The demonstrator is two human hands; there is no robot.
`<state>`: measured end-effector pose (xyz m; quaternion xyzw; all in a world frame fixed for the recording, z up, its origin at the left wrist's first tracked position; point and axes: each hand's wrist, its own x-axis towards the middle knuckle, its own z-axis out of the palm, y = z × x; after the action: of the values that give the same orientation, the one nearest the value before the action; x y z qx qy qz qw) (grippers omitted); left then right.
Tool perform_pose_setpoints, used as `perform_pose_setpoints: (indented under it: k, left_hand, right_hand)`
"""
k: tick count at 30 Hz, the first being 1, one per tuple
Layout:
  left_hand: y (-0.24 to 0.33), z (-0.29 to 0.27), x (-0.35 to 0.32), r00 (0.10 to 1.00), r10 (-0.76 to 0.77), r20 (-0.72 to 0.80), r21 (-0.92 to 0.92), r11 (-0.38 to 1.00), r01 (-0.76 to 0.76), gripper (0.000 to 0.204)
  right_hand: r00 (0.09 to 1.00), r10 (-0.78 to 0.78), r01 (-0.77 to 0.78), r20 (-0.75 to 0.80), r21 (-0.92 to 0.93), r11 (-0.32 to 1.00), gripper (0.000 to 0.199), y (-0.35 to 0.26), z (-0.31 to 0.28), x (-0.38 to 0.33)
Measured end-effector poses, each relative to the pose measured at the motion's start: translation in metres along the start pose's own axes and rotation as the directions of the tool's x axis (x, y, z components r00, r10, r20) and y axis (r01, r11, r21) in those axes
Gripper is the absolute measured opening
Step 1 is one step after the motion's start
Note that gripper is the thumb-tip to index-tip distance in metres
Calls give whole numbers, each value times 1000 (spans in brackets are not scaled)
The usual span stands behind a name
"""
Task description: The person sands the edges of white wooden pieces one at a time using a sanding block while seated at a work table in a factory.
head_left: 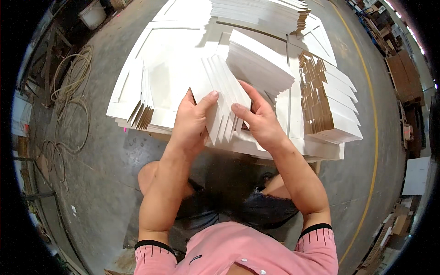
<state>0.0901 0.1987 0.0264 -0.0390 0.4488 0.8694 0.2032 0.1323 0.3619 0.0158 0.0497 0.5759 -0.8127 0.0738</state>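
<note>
The person's left hand (193, 117) clasps one edge of a fanned bunch of white strips (223, 87), thumb on top, and the right hand (266, 123) clasps the opposite edge likewise. I see the bunch over white panels (172, 46), between a small batch (145, 103) and a larger brown-edged stack (318, 101).

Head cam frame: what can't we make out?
Left hand, head view: most fingers hidden behind the fanned white pieces.
Right hand, head view: most fingertips hidden behind the same pieces.
Exact count of those pieces, head view: they overlap each other.
Far white stack, head view: far end cut off by the top edge.
White scrap at lower left, head view: too small to identify.
</note>
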Motion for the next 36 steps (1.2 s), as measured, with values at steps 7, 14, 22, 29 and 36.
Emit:
perform_pose_setpoints:
  k: [7, 14, 22, 29, 36]
  left_hand:
    - [-2, -3, 2, 1000, -16, 0, 4, 1000, 16, 49]
    - [-32, 1, 3, 987, 74, -141, 13, 997, -73, 59]
    - [35, -52, 8, 817, 576, -38, 717, 585, -379, 62]
    - [2, -73, 7, 973, 229, -30, 840, 534, -99, 54]
    - [11, -60, -4, 982, 183, -41, 844, 533, -64, 57]
  right_hand:
    - [1000, 14, -15, -12, -38, 999, 64, 1, 0, 1]
    - [999, -48, 54, 26, -418, 907, 65, 28, 14, 5]
    - [961, -224, 223, 164, -937, 269, 60, 17, 36, -7]
    - [898, -340, 316, 280, -947, 53, 52, 25, 38, -7]
    - [924, -251, 312, 290, -949, 53, 55, 27, 26, -8]
